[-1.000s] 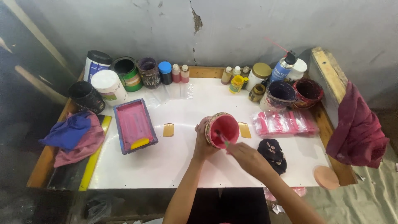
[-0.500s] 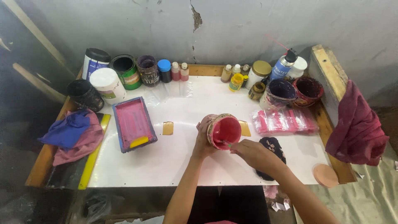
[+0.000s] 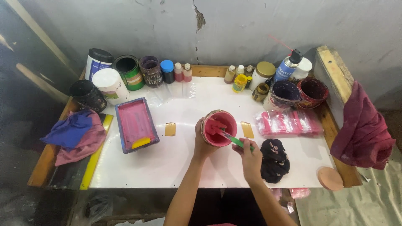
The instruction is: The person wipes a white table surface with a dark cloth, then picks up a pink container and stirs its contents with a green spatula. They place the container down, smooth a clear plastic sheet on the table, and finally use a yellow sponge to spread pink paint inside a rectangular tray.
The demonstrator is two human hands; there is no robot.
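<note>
Head view, and I read it from the left edge: a blue rag (image 3: 69,130) lies on a pink rag (image 3: 83,144) at the left of the white tabletop (image 3: 167,161), with a yellow strip (image 3: 97,154) beside them. Right of that sits a blue tray (image 3: 136,124) smeared with pink paint, a yellow blob at its lower end, and behind it, along the grey cracked wall (image 3: 234,29) in the upper part of the frame, I see a row of paint cans (image 3: 127,72) and small bottles (image 3: 182,72). At centre my left hand (image 3: 202,142) is wrapped around the side of a pink paint pot (image 3: 219,127), tilted so its open mouth faces me. My right hand (image 3: 250,155) is closed around a green-handled stirrer (image 3: 232,139); its long axis runs from lower right to upper left, the tip pointing up-left into the pot's pink paint. Just right of that hand lies a black cloth (image 3: 274,160), above it a pink plastic packet (image 3: 287,122), then two dark paint tubs (image 3: 299,91) and a spray can (image 3: 288,67). At the far right a maroon cloth (image 3: 362,129) hangs over the wooden table frame (image 3: 331,67).
</note>
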